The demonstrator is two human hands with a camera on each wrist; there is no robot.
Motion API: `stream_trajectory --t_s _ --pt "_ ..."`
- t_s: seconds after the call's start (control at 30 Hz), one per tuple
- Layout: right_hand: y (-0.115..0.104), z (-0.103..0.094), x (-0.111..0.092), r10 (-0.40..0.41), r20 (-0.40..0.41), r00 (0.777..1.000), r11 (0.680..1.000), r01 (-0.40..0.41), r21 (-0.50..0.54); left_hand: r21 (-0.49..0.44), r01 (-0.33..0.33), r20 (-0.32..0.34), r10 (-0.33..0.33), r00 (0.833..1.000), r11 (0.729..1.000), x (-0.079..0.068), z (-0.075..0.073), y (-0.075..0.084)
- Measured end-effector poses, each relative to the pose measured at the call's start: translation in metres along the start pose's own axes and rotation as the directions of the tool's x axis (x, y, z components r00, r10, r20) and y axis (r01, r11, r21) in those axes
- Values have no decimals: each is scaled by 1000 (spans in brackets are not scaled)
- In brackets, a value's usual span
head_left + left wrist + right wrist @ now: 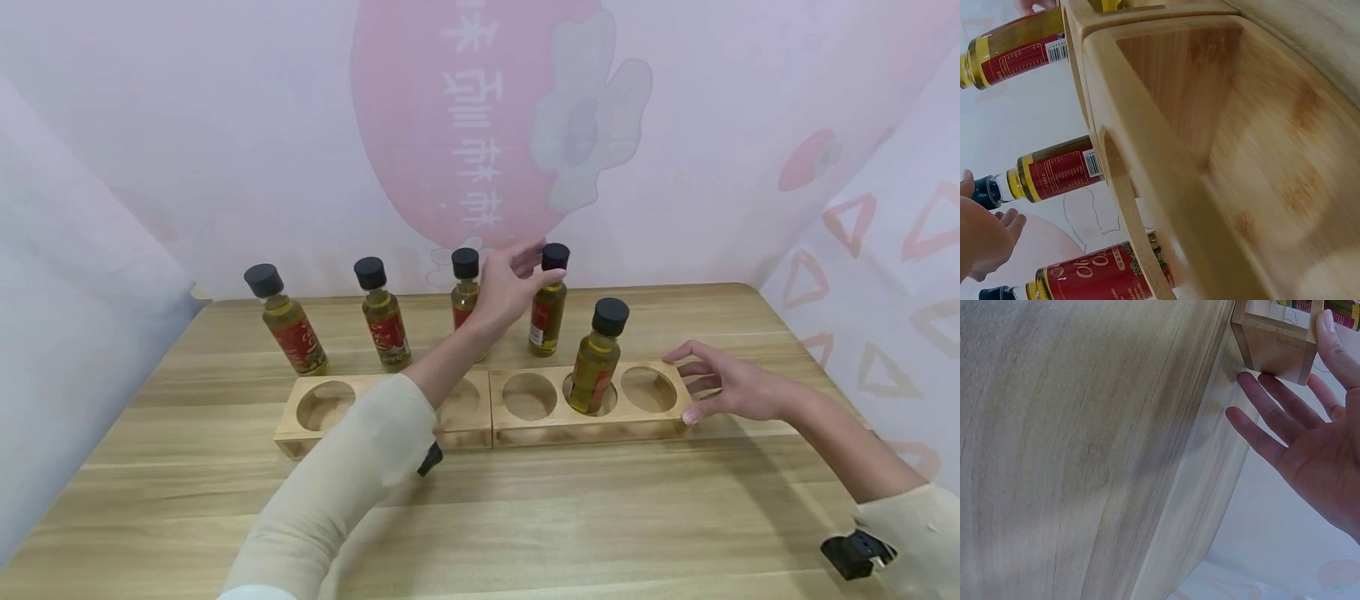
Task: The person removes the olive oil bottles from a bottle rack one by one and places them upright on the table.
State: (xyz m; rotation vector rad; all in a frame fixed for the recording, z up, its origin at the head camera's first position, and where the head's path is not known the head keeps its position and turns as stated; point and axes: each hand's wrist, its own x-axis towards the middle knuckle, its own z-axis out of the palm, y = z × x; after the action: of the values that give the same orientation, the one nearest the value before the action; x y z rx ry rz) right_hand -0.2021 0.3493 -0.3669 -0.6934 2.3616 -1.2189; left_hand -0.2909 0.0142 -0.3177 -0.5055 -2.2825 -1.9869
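Note:
My left hand (507, 290) reaches to the rearmost right olive oil bottle (548, 321). Its thumb lies at the black cap; in the left wrist view, the other fingers (1013, 225) stand apart from the cap. Another olive oil bottle (596, 371) sits in the middle hole of the right wooden rack (585, 433). Around that rack's right end is my right hand (731, 387), thumb at the front corner and fingers spread toward the back. The right wrist view has those fingers (1272, 415) loosely extended beside the end block (1275, 353).
Left of it, a matching wooden rack (468, 437) adjoins end to end, partly hidden by my left forearm. Behind the racks stand three more bottles, one left (294, 333), one centre-left (384, 329) and one (464, 292) partly behind my hand. A printed cloth (262, 150) hangs beyond the table.

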Motion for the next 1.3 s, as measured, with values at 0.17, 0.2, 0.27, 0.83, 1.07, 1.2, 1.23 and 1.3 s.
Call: stream_trajectory --t_s 0.17,0.2,0.27,0.83,1.07,1.2,1.23,1.3 --pt "0 0 0 -1 3 1000 1000 1 9 -5 -18 -4 18 1000 1000 -9 -5 3" --pt "0 0 0 -3 3 1000 1000 3 11 -2 -22 -8 22 1000 1000 -12 -6 4" --pt "0 0 0 -7 2 1000 1000 7 13 -3 -38 -16 38 999 999 -16 -8 5" --pt "1 0 0 -8 7 1000 1000 8 4 -66 -117 -30 116 993 991 -49 -5 17" --pt "1 0 0 -2 4 1000 1000 3 -7 -123 -144 49 151 987 982 -57 -2 19" --pt "1 0 0 -1 7 1000 1000 1 -3 -126 -128 103 142 985 984 -58 1 19" --pt "1 0 0 0 4 1000 1000 0 -6 -120 -125 113 139 984 985 -58 2 19" --pt "1 -1 0 1 4 1000 1000 -1 -2 -110 -120 132 135 982 987 -59 3 20"
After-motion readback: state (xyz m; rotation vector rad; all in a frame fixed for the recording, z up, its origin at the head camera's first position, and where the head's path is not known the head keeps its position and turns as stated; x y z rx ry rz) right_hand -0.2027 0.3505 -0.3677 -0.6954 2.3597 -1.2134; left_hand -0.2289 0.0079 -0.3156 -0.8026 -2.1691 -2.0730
